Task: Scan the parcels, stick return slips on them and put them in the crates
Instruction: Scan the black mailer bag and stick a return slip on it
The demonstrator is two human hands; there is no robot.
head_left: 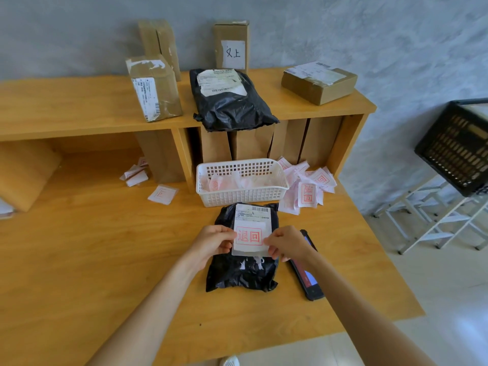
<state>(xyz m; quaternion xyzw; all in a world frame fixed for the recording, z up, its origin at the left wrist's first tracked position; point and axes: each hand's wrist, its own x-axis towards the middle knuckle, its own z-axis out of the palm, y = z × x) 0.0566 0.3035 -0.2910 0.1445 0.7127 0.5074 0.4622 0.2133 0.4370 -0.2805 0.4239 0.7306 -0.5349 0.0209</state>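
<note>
Where text is legible: return slip [251, 238] reads 退回 in a red box; same stamp on a loose slip [308, 194] in the pile right of the white basket [241, 194]. Upright carton [232, 46] at the back has a handwritten label, 上 clear, first character unclear. Shipping label print on the black parcel [241, 272] too small to read. Left hand [215, 243] pinches slip's left edge, right hand [286, 244] pinches right edge, slip over parcel on desk [105, 260]. Scanner [307, 270] just right of parcel. Black crate [456, 146] far right
</note>
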